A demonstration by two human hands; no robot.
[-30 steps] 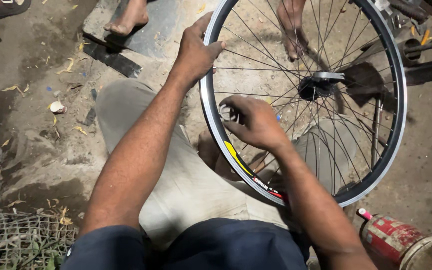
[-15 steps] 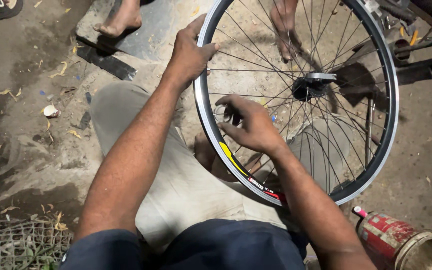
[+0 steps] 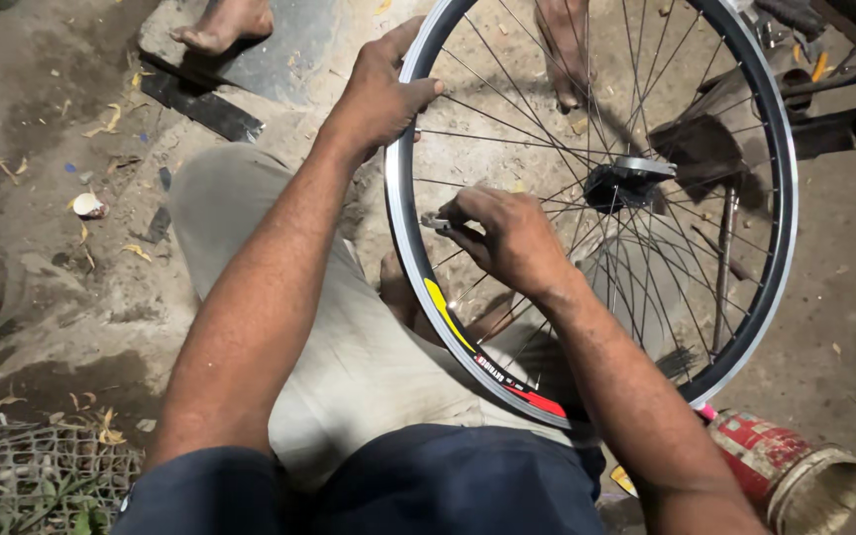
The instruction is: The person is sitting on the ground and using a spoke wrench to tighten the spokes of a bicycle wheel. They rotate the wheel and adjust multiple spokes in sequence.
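A spoked bicycle wheel [image 3: 783,238] with a silver rim and a black hub [image 3: 628,181] stands on edge across my lap. My left hand [image 3: 380,91] grips the rim at its upper left, fingers curled over it. My right hand [image 3: 507,236] reaches in among the spokes near the left side of the rim, pinching a small metal tool [image 3: 436,223] against a spoke. A yellow and red sticker [image 3: 468,342] marks the lower rim by my knee.
A rusty red tin can [image 3: 790,471] lies at the lower right. Another person's bare feet [image 3: 225,22] stand on a slab at the top. A dark bicycle frame part [image 3: 844,109] sits at the top right, wire mesh [image 3: 22,485] at the lower left.
My right hand has shifted slightly along the spokes near the rim, and the wheel has turned a little. My left hand keeps its grip on the rim.
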